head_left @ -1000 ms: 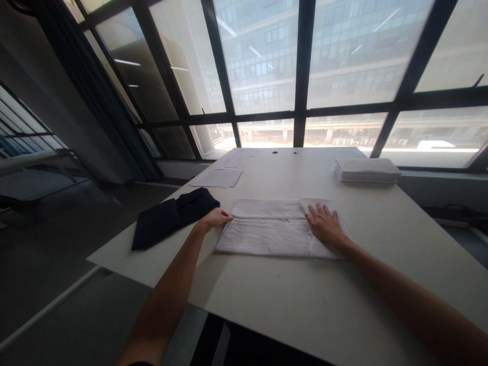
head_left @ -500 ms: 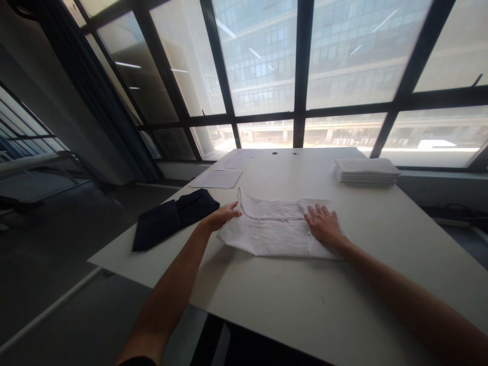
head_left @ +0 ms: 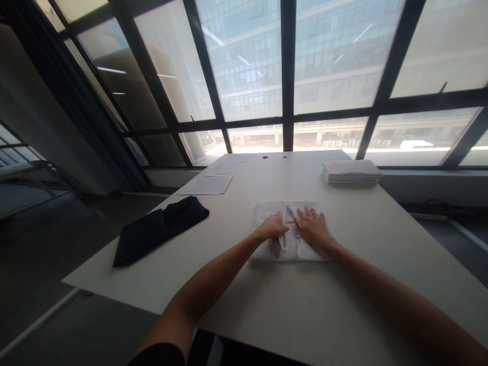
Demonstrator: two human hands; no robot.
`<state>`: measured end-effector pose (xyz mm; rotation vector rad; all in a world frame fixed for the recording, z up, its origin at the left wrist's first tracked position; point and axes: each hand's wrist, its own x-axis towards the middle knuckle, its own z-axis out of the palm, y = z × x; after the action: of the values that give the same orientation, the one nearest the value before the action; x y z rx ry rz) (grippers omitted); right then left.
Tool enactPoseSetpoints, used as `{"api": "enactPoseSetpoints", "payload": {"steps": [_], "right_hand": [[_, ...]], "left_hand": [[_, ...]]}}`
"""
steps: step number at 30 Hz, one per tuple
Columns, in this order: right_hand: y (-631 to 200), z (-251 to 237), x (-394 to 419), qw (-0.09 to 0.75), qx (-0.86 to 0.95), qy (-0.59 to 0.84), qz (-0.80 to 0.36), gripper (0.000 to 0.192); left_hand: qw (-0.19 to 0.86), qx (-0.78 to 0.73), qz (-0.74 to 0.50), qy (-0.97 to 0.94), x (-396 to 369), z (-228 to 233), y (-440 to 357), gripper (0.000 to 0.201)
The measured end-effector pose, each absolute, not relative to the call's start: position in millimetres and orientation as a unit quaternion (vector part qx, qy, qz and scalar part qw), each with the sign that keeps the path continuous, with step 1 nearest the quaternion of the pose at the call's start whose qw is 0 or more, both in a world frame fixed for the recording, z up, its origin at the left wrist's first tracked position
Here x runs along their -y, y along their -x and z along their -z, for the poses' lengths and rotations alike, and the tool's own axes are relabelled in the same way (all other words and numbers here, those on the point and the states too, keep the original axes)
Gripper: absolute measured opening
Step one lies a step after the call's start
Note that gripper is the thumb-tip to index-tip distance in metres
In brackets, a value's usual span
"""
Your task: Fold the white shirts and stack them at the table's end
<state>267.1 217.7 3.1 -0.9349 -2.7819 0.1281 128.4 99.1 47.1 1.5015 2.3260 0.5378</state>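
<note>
A white garment (head_left: 263, 209), partly folded, lies on the table in front of me, its left part turned over toward the middle. My left hand (head_left: 272, 227) grips the turned-over edge near the centre, and a small white loop of cloth shows just below its fingers. Beside it, my right hand (head_left: 311, 226) rests flat on the right part of the garment with fingers spread. The two hands are close together but apart. Their palms hide some of the cloth beneath.
A dark folded garment (head_left: 160, 229) lies to the left on the white table (head_left: 267, 300). Papers (head_left: 208, 185) are spread at the back left. At the back right sits a stack of folded white cloth (head_left: 351, 173). Large windows stand behind the table.
My left hand has carried the garment's left edge rightward and over to the middle, making the garment narrower. My right hand stays flat on the right part. The view has shifted slightly.
</note>
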Motion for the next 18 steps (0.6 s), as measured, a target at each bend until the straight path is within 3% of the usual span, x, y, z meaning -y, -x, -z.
{"api": "enactPoseSetpoints", "payload": {"steps": [9,14,18], "right_hand": [[-266,2,-220,0.134,0.944,0.296,-0.052,0.053],[-264,2,-223,0.142,0.958,0.236,-0.074,0.052],[-263,0,-224,0.125,0.963,0.226,-0.082,0.054]], "left_hand": [[0.075,-0.783,-0.161,-0.597,-98,-39,-135,0.033],[-0.014,-0.751,-0.136,-0.646,-99,-20,-138,0.041],[-0.007,-0.761,-0.102,-0.641,-97,0,-145,0.056]]}}
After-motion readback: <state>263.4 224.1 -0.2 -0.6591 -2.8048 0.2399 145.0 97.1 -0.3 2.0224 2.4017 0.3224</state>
